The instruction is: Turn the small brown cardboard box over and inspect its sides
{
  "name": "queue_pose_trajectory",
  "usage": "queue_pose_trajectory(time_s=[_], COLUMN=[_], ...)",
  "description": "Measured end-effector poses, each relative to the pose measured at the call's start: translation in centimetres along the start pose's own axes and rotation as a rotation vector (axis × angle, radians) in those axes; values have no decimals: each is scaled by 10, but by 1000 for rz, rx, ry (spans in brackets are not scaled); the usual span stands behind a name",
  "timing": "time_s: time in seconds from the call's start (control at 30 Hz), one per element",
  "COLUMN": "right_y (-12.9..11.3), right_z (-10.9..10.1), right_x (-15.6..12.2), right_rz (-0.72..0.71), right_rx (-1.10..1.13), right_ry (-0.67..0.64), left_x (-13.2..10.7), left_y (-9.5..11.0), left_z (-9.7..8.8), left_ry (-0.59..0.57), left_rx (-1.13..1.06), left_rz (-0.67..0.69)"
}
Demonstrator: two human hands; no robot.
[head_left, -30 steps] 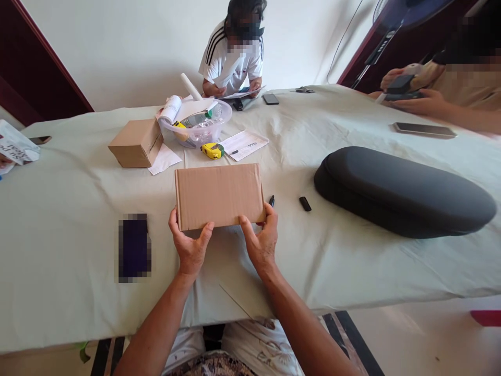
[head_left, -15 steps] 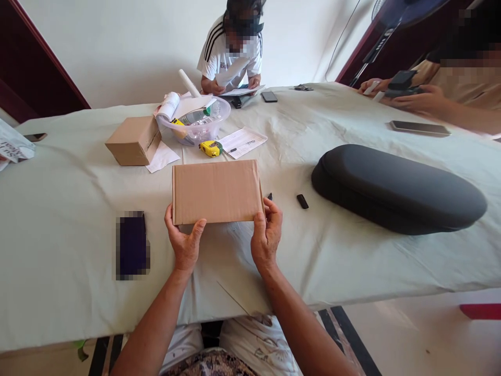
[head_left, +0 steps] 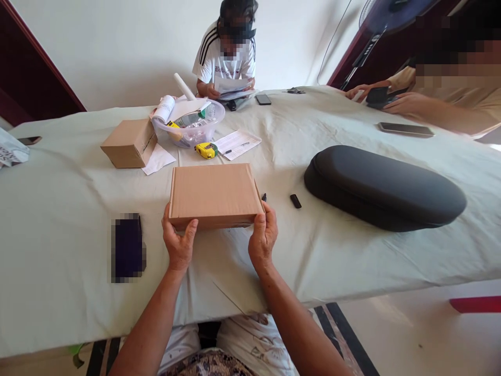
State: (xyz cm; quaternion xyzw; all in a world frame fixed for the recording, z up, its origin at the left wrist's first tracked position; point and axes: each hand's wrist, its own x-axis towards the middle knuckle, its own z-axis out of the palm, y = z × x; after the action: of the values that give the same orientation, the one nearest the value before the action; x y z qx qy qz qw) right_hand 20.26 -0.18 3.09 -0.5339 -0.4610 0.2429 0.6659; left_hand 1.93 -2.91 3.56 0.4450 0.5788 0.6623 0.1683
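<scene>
At eight o'clock from my cardboard box (head_left: 213,190) lies a dark, blurred item (head_left: 127,248). My left hand (head_left: 178,245) clasps the box's near-left corner, thumb against its front, fingers around the side. I have the box at twelve o'clock, between both hands. My right hand (head_left: 264,237) grips the near-right corner; at three o'clock rests a black case (head_left: 385,188).

Beyond the cardboard box (head_left: 215,190), the tape measure (head_left: 206,150) and basin (head_left: 193,137) bar the way. Rightward, a gap runs across the worktop (head_left: 289,240) to the dark case (head_left: 387,185), with a small black object (head_left: 295,201) in it. Leftward, room reaches to a blurred dark item (head_left: 127,248).
</scene>
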Motion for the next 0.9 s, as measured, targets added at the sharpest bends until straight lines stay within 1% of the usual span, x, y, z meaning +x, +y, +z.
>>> queue_pose_trajectory(time_s=[0.13, 0.23, 0.37, 0.53, 0.67, 0.73, 0.9], right_y=[1, 2, 2, -4, -7, -5, 10], right_z=[2, 4, 4, 0, 0, 1, 3], right_x=[-4, -4, -3, -1, 0, 0, 3], right_rz=[-37, -56, -75, -140, -122, -73, 49], right_rx=[87, 133, 108, 77, 88, 103, 169], right_ry=[-43, -56, -126, -161, -215, -197, -53], left_x=[1, 2, 6, 12, 13, 12, 8], left_y=[4, 3, -1, -1, 0, 1, 2], left_z=[2, 3, 1, -2, -3, -4, -4], left_ry=[-30, 37, 141, 184, 212, 213, 194], left_rx=[5, -15, -27, -53, -80, -70, -37], left_rz=[8, 4, -2, -32, -40, -45, -27])
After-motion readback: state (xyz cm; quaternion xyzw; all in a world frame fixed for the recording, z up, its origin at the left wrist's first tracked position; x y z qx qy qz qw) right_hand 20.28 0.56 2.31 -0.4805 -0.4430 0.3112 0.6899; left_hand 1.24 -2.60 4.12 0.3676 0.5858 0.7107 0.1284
